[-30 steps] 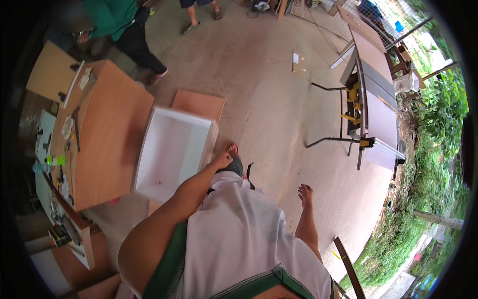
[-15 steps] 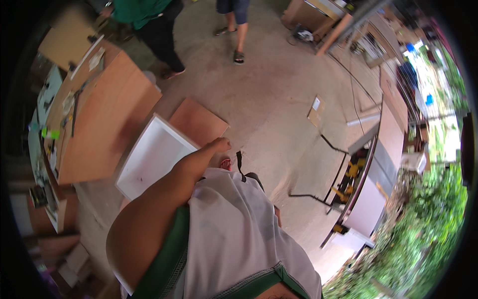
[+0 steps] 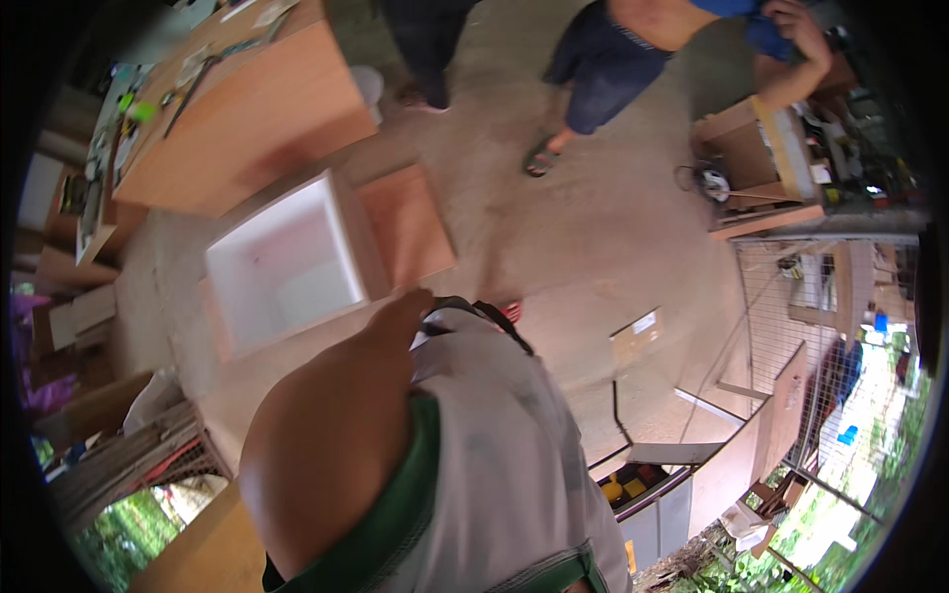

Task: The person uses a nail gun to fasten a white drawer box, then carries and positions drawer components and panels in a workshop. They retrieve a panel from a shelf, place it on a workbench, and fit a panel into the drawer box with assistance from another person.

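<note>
My left arm reaches down along my body, and my left hand (image 3: 419, 302) hangs beside my waist. Its fingers are turned away and blurred, so I cannot tell whether it holds anything. My right hand is out of view. Just beyond the left hand, on the concrete floor, lies an open box (image 3: 348, 247) with a white inside. A flat reddish-brown board (image 3: 410, 222) lies against its far right side. A pale grey shirt with green trim covers my body.
A large wooden box-like piece (image 3: 257, 124) with tools on top stands at the left. A person in dark shorts (image 3: 608, 69) and another in dark trousers (image 3: 425, 44) stand ahead. At the right are a wooden cabinet (image 3: 736, 163), a cardboard piece (image 3: 633, 336) and wire mesh (image 3: 776, 296).
My view has turned, bringing more of the mesh and cabinet in at the right. The person in shorts now appears nearer, with a blue cloth at the hand. My left arm still hangs down.
</note>
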Available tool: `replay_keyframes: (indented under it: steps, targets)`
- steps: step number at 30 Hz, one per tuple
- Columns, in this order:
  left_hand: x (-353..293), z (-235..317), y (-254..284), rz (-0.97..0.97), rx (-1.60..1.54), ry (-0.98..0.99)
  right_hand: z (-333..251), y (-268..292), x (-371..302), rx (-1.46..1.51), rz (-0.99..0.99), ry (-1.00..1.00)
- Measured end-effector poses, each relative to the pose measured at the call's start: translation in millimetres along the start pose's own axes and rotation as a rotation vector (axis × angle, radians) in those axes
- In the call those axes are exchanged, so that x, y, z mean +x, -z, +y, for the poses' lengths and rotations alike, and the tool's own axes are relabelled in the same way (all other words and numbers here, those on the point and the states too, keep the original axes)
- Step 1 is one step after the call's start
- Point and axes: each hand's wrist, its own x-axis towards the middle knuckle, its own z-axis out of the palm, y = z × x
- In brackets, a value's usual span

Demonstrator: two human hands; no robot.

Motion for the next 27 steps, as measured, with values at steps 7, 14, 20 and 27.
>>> replay_keyframes:
  steps: [7,14,20,27]
  targets:
    - [116,150,117,0.198,-0.079,-0.288,-250,-6,138,-0.243,0.022,0.190]
    - [242,283,264,0.034,-0.134,-0.205,-386,-85,245,-0.198,-0.081,0.419]
    - [389,393,395,-0.010,0.474,-0.721,-423,-82,289,-0.066,-0.029,-0.041]
    - [444,490,578,0.163,-0.431,-0.385,-523,-88,318,-0.034,0.042,-0.177]
